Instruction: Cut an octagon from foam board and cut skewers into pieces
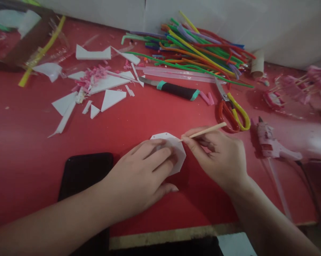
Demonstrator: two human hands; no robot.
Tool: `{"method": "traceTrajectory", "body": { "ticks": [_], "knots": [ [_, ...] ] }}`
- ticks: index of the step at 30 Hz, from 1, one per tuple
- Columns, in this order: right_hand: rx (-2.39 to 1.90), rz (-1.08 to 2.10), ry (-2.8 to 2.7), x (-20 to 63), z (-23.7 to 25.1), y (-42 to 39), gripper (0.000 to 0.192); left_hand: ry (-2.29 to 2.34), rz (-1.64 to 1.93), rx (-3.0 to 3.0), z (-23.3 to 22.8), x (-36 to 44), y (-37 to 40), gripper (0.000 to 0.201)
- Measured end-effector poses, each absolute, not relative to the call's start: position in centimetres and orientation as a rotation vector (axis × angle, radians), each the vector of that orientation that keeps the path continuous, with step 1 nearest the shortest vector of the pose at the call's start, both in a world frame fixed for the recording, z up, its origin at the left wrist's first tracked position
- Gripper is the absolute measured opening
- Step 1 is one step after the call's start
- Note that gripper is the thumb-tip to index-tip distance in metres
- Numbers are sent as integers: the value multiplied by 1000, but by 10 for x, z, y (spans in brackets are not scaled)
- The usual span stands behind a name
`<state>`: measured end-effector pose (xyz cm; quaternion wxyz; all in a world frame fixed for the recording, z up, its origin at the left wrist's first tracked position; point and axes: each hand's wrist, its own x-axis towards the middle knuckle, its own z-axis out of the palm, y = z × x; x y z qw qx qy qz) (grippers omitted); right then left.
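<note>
Pinching pale stick: right hand | left hand spread over white, flat, many-sided piece | small dots

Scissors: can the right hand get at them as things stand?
Probably yes: the scissors lie just beyond the right hand, and nothing seems to block the way. But its fingers hold the stick, so it would likely have to free them first.

- This was a craft workspace: scissors lay on a red desk.
- Beyond the scissors were heaped colourful pipe cleaners.
- Left of the scissors lay a knife and white offcuts.
- Right of the scissors sat a glue gun.
</note>
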<state>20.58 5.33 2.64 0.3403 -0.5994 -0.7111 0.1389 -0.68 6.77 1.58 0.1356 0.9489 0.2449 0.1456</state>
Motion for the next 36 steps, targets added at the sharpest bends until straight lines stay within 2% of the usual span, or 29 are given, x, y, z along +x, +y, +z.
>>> {"method": "traceTrajectory", "body": {
  "ticks": [7, 11, 16, 36],
  "knots": [
    [-1447, 372, -1602, 212, 23, 50, 21, 927, 433, 2756, 15, -7, 67, 49],
    [-1411, 468, -1659, 210, 23, 51, 13, 945, 469, 2788, 13, -7, 67, 53],
    [-1453, 384, -1785, 209, 22, 53, 7, 898, 455, 2806, 13, -7, 68, 50],
    [-1432, 264, -1888, 212, 20, 55, 8, 914, 421, 2807, 13, -7, 67, 45]
  ]
}}
